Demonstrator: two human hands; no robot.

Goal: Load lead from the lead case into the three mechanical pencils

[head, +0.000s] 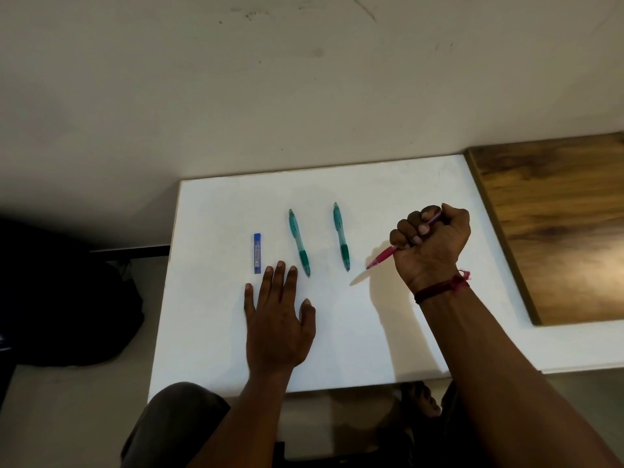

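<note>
While the white table [388, 332] takes up most of the view, its far edge sits right against the pale wall [236, 79] and its right side butts up to a wooden board [557, 231], so the open room is mostly the bare near half and the far right corner of the top. Near edge is just above the person's knees. Right hand [430, 241] is curled into a closed fist around the pink pencil [385, 256], held off the surface with the tip angled down and left, casting a shadow on the table; there's a red thread band [445, 287] on that wrist. Left hand [277, 319] lies flat, palm down, fingers spread, holding nothing, fingertips just short of the blue lead case [257, 253]. Count: three pencils total, one pink in the fist, two teal ones, left teal pencil [299, 243] and right teal pencil [341, 236], lying roughly parallel, tips toward the person, well apart from each other. One lead case, left of the pencils, lying flat.
</note>
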